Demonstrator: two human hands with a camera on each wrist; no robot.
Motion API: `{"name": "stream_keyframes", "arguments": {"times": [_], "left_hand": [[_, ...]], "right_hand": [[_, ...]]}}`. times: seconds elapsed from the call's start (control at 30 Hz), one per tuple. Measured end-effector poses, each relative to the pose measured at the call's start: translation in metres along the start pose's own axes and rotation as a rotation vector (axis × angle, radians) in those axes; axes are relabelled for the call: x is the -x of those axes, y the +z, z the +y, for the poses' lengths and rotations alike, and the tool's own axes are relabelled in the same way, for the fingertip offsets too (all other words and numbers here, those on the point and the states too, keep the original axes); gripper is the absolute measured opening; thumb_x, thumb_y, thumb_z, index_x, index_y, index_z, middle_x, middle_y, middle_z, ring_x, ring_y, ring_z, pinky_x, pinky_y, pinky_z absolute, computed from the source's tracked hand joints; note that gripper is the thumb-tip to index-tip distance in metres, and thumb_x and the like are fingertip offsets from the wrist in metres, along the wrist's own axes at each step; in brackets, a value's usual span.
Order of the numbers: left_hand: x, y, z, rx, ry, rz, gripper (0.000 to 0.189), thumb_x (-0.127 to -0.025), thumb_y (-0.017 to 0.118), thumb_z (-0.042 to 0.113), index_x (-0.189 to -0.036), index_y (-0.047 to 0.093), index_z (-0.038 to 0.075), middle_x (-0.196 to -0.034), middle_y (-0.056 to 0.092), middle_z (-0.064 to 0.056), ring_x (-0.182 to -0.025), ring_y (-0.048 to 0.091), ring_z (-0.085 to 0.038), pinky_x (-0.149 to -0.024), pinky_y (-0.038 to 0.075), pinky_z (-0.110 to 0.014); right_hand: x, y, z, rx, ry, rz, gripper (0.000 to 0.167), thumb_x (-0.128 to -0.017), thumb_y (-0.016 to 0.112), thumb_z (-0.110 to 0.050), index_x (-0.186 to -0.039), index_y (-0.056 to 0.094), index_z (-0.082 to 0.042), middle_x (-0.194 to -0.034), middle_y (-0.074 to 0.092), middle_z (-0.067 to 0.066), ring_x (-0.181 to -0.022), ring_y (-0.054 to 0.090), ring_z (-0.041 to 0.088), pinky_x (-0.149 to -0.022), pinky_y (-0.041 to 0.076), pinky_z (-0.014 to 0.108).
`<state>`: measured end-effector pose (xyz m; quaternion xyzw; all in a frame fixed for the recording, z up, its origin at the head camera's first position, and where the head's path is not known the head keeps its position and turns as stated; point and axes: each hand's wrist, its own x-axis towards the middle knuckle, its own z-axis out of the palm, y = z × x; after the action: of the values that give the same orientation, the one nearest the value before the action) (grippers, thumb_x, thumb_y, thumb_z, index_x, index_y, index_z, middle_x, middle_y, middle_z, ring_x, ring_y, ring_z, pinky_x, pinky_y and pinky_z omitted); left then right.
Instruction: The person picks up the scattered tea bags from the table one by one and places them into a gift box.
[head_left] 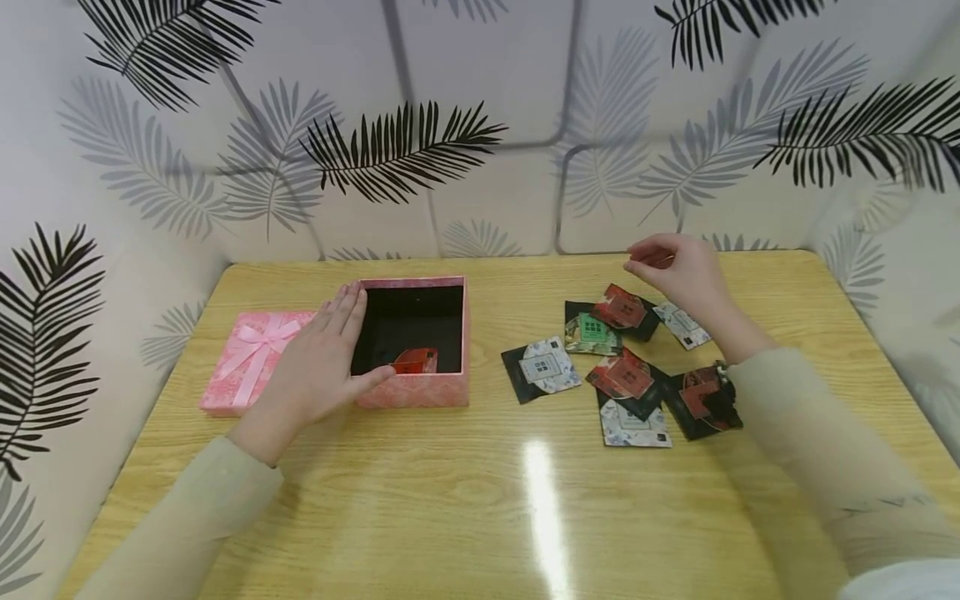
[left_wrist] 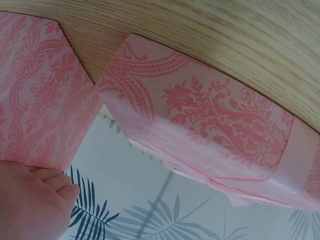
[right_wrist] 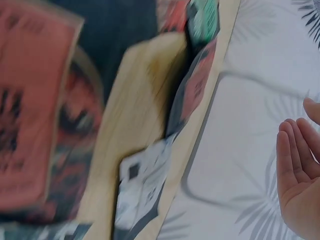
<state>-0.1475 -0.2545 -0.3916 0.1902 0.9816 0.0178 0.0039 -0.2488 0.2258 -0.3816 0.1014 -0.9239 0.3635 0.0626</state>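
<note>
A: How is the left hand (head_left: 318,358) placed?

B: It is laid along the left side of the lidless pink box (head_left: 412,392), the fingers straight and together, the thumb spread toward the front rim. By this placing the box is probably steadied; nothing is seen pinched.

A: And the right hand (head_left: 686,271)?

B: It is held above the far edge of the table (head_left: 420,500), beyond the loose sachets (head_left: 551,367), with the fingers loosely bent and a narrow gap left to the thumb. No object is seen in it — though the hand is cut by the frame in the right wrist view, so a very thin item cannot be wholly excluded.

A: Where are the sachets found?

B: One red sachet (head_left: 417,360) is seen inside the box, near the front wall; whether it is laid flat or leaned cannot be told. The others are scattered to the right, some overlapped: a green-labelled sachet (head_left: 592,329) is partly covered by a red one.

A: Why is the lid (head_left: 258,350) set at the left?

B: Presumably so that the mouth is left uncovered — its ribbon bow (head_left: 264,340) is kept uppermost.
</note>
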Motion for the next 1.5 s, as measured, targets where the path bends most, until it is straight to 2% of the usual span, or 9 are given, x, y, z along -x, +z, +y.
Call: {"name": "stream_keyframes", "arguments": {"times": [0.1,0.37,0.83,1.1,1.3,1.5], "left_hand": [[0.000,0.001,0.000,0.001,0.000,-0.002,0.110,-0.098,0.062,0.063,-0.166,0.013,-0.008,-0.176,0.014,-0.026,-0.165,0.016,-0.041,-0.135,0.021,-0.054],[0.000,0.001,-0.001,0.013,-0.003,-0.006,0.110,-0.099,0.060,0.064,-0.167,0.012,-0.007,-0.177,0.012,-0.025,-0.166,0.015,-0.041,-0.135,0.021,-0.053],[0.001,0.002,-0.002,0.027,-0.001,0.003,0.110,-0.099,0.060,0.065,-0.167,0.011,-0.006,-0.177,0.011,-0.024,-0.166,0.014,-0.040,-0.135,0.020,-0.053],[0.001,0.001,-0.002,0.027,0.000,0.003,0.110,-0.099,0.061,0.064,-0.167,0.011,-0.007,-0.177,0.011,-0.024,-0.166,0.014,-0.040,-0.135,0.020,-0.053],[0.001,0.000,-0.002,0.024,-0.002,0.001,0.110,-0.098,0.060,0.064,-0.167,0.012,-0.007,-0.177,0.012,-0.024,-0.166,0.015,-0.040,-0.135,0.020,-0.053],[0.001,0.000,-0.001,0.040,-0.004,-0.001,0.110,-0.098,0.061,0.064,-0.167,0.012,-0.007,-0.177,0.012,-0.024,-0.166,0.015,-0.040,-0.135,0.020,-0.053]], "right_hand": [[0.003,-0.008,0.011,-0.004,0.017,0.007,0.029,-0.101,0.074,-0.024,-0.121,0.077,-0.003,-0.116,0.077,0.024,-0.076,0.055,-0.017,-0.069,0.048,0.011],[0.008,-0.026,0.037,0.036,0.069,0.024,0.035,-0.102,0.073,-0.028,-0.124,0.075,-0.001,-0.119,0.075,0.027,-0.073,0.050,-0.024,-0.067,0.044,0.005],[0.014,-0.041,0.072,0.065,0.176,-0.003,0.045,-0.102,0.072,-0.031,-0.132,0.069,0.002,-0.125,0.071,0.030,-0.072,0.048,-0.023,-0.067,0.041,0.002],[0.016,-0.041,0.091,0.061,0.190,-0.015,0.047,-0.101,0.074,-0.028,-0.132,0.068,0.007,-0.123,0.071,0.032,-0.072,0.048,-0.023,-0.066,0.043,0.002],[0.016,-0.042,0.100,0.077,0.204,-0.070,0.052,-0.101,0.075,-0.030,-0.136,0.065,0.007,-0.127,0.069,0.033,-0.073,0.048,-0.023,-0.068,0.042,0.002],[0.017,-0.042,0.110,0.096,0.232,-0.138,0.060,-0.101,0.073,-0.036,-0.140,0.062,0.007,-0.131,0.066,0.033,-0.084,0.051,-0.011,-0.069,0.044,0.006]]}}
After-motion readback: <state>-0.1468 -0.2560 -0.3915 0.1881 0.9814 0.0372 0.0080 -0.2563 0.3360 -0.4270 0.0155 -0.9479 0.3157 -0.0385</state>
